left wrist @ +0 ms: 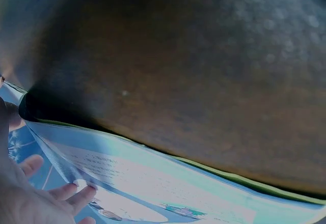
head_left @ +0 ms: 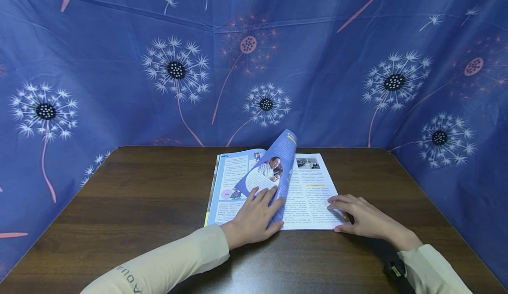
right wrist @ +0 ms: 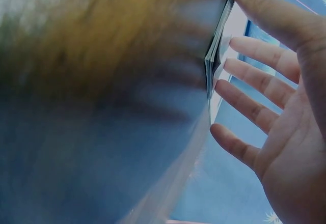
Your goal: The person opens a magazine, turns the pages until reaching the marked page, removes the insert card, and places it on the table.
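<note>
An open magazine (head_left: 313,201) lies on the table, its pages full of print and pictures. One blue-purple page (head_left: 282,146) with a photo of a person in white curls up and over towards the left page. My left hand (head_left: 255,217) rests on this page near the spine, fingers spread and nearly straight. At the magazine's lower right corner is my right hand (head_left: 363,217), fingertips right at the page edge and thumb by the bottom corner. In the right wrist view, the fingers (right wrist: 249,107) are spread beside the stacked page edges (right wrist: 216,61), with nothing gripped.
The dark brown wooden table (head_left: 151,188) ends at a blue cloth (head_left: 317,87) printed with dandelions, which hangs behind and at both sides. A small black device (head_left: 394,268) sits by the right wrist, at the cuff of the pale sleeve (head_left: 432,267).
</note>
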Demonstrator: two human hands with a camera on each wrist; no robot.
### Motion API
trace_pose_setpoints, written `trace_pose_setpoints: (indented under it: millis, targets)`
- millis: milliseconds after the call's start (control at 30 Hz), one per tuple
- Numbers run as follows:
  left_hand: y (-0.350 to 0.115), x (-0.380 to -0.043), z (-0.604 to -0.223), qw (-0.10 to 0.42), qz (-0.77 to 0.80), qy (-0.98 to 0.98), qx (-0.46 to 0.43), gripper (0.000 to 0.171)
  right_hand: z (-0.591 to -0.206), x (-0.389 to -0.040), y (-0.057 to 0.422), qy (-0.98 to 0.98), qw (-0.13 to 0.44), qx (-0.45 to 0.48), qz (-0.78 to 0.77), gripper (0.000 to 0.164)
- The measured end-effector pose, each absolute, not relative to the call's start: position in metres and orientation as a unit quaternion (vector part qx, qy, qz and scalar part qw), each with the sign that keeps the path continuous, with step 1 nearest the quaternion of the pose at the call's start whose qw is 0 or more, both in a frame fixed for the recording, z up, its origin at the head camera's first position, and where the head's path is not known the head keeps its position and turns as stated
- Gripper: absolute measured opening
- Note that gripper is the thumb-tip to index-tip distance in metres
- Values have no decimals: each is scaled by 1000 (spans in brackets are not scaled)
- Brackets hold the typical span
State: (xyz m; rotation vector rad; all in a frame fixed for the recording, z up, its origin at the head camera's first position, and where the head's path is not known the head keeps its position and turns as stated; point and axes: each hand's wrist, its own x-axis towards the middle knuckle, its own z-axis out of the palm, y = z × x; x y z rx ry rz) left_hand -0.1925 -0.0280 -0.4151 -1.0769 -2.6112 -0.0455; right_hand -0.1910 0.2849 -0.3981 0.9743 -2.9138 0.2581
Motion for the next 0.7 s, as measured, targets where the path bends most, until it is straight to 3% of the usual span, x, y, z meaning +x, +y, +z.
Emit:
trace_pose_setpoints:
  millis: [267, 700]
  targets:
    - [-30, -192, -415, 125, -29, -913, -387, 44, -397, -192, 287, -939, 38, 330, 89, 40]
    - [-30, -192, -414, 146, -13, -907, -395, 41, -391, -189, 287, -937, 23, 334, 99, 30]
